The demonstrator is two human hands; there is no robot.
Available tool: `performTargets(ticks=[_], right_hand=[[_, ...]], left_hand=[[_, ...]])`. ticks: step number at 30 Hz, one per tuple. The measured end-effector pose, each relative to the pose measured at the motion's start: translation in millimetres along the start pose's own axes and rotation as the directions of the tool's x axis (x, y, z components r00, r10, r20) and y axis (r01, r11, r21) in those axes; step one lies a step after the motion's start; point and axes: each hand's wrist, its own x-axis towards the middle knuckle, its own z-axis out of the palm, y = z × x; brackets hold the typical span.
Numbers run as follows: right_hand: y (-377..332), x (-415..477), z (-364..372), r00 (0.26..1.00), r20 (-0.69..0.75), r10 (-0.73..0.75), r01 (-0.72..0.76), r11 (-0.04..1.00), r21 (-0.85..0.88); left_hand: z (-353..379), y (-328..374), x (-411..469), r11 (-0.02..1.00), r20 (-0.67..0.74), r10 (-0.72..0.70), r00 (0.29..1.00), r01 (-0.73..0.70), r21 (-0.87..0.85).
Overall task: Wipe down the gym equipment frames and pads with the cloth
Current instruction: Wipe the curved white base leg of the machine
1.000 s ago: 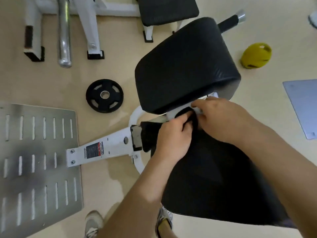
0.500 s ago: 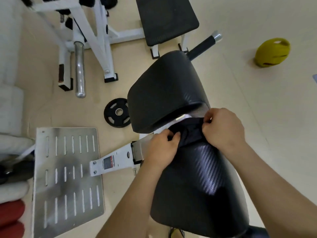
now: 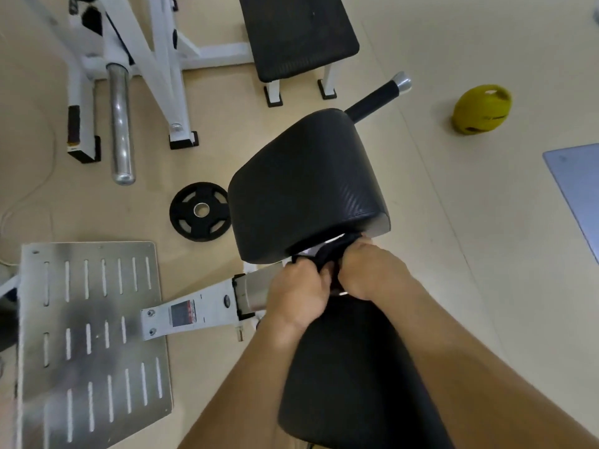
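Gripping a black cloth (image 3: 327,254) between them, the left hand (image 3: 299,294) and the right hand (image 3: 372,273) sit knuckle to knuckle at the gap between two black pads. Both sets of fingers are curled closed around bunched folds of the cloth, which runs up from the hands into the narrow space under the upper pad (image 3: 308,183), where a strip of white frame shows. The lower pad (image 3: 353,377) lies beneath the forearms and reaches toward the bottom edge of the view.

To the left of the hands, a white frame arm (image 3: 197,314) stretches from the pads to a slotted metal footplate (image 3: 90,345) lying flat on the beige floor (image 3: 470,286). A rectangular sticker (image 3: 182,314) with dark and red bands is stuck on this arm; its print is too small and blurred to read. A black weight plate (image 3: 199,211) lies on the floor just beside the upper pad. Behind the upper pad a black handle with a silver end cap (image 3: 379,97) sticks out. Farther back stand a black bench (image 3: 298,34) on white legs and a white rack (image 3: 152,59) with a chrome bar (image 3: 120,124). A yellow weight (image 3: 481,109) with dark lettering, not legible, rests on the floor at the right, well apart from the pads, and a grey mat (image 3: 580,189) enters at the right edge.
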Motion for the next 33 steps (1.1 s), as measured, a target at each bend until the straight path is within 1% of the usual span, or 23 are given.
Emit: performTargets(ticks=[1, 2, 3, 4, 6, 8, 9, 10, 12, 13, 14, 16, 17, 18, 20, 21, 22, 24, 26, 28, 30, 31, 33], right_hand=[[7, 5, -10, 0.995, 0.088, -0.054, 0.052, 0.998, 0.019], [14, 10, -17, 0.981, 0.165, -0.098, 0.092, 0.995, 0.043], [23, 16, -22, 0.965, 0.232, -0.125, 0.11, 0.991, 0.077], [31, 19, -25, 0.948, 0.281, -0.147, 0.115, 0.985, 0.126], [43, 23, -26, 0.933, 0.309, -0.186, 0.119, 0.967, 0.224], [46, 24, -21, 0.936, 0.305, -0.176, 0.096, 0.961, 0.26], [44, 22, -18, 0.945, 0.288, -0.159, 0.088, 0.966, 0.243], [41, 18, -13, 0.962, 0.237, -0.138, 0.092, 0.976, 0.195], [29, 4, -4, 0.993, -0.003, -0.119, 0.119, 0.993, 0.012], [23, -7, 1, 0.986, -0.112, -0.122, 0.113, 0.99, -0.083], [17, -18, 7, 0.974, -0.174, -0.146, 0.12, 0.982, -0.148], [17, -33, 16, 0.949, -0.21, -0.234, 0.198, 0.963, -0.181], [24, -36, 17, 0.93, -0.225, -0.291, 0.256, 0.952, -0.17], [34, -33, 13, 0.905, -0.24, -0.351, 0.325, 0.935, -0.142], [58, -14, 1, 0.852, -0.278, -0.444, 0.451, 0.892, -0.041], [71, 0, -4, 0.839, -0.266, -0.474, 0.498, 0.867, 0.026], [85, 13, -7, 0.843, -0.225, -0.489, 0.517, 0.851, 0.089], [117, 32, -6, 0.869, -0.135, -0.477, 0.495, 0.837, 0.233], [145, 38, -2, 0.884, -0.077, -0.461, 0.45, 0.795, 0.406], [158, 33, -6, 0.871, -0.119, -0.476, 0.461, 0.711, 0.531], [157, 25, -18, 0.814, -0.177, -0.554, 0.55, 0.634, 0.543], [153, 21, -22, 0.773, -0.164, -0.613, 0.597, 0.616, 0.514], [142, 22, -18, 0.736, -0.045, -0.675, 0.606, 0.629, 0.488]], left_hand=[[0, 7, -8, 0.998, -0.078, 0.062, 0.995, -0.061, 0.022], [2, 14, -15, 0.994, -0.13, 0.106, 0.986, -0.106, 0.007], [4, 19, -21, 0.991, -0.155, 0.122, 0.98, -0.129, -0.032], [6, 22, -23, 0.989, -0.15, 0.119, 0.982, -0.13, -0.072], [11, 19, -15, 0.99, -0.089, 0.068, 0.994, -0.078, -0.114], [18, 11, 0, 0.995, 0.032, -0.014, 0.999, 0.017, -0.096], [20, 8, 5, 0.995, 0.089, -0.049, 0.995, 0.056, -0.078], [21, 7, 10, 0.993, 0.128, -0.08, 0.988, 0.09, -0.073], [19, 7, 19, 0.98, 0.155, -0.143, 0.978, 0.161, -0.114], [20, 7, 24, 0.975, 0.175, -0.163, 0.971, 0.186, -0.125], [23, 5, 28, 0.967, 0.203, -0.185, 0.961, 0.215, -0.134], [29, 0, 32, 0.941, 0.243, -0.267, 0.933, 0.306, -0.143], [30, -1, 32, 0.91, 0.252, -0.304, 0.919, 0.359, -0.21], [27, 6, 25, 0.888, 0.251, -0.322, 0.913, 0.383, -0.255], [16, 33, 9, 0.873, 0.214, -0.349, 0.912, 0.399, -0.28], [13, 49, 4, 0.882, 0.154, -0.349, 0.924, 0.379, -0.28], [13, 71, -1, 0.892, 0.103, -0.359, 0.928, 0.374, -0.256], [21, 114, -6, 0.891, 0.017, -0.436, 0.9, 0.434, -0.132], [31, 146, -14, 0.833, -0.053, -0.547, 0.835, 0.55, 0.061], [37, 159, -17, 0.783, -0.119, -0.585, 0.802, 0.597, 0.173], [30, 156, -11, 0.761, -0.113, -0.606, 0.787, 0.615, 0.204], [25, 152, -6, 0.772, -0.094, -0.595, 0.798, 0.6, 0.208], [16, 139, 7, 0.821, -0.026, -0.548, 0.836, 0.544, 0.173]])
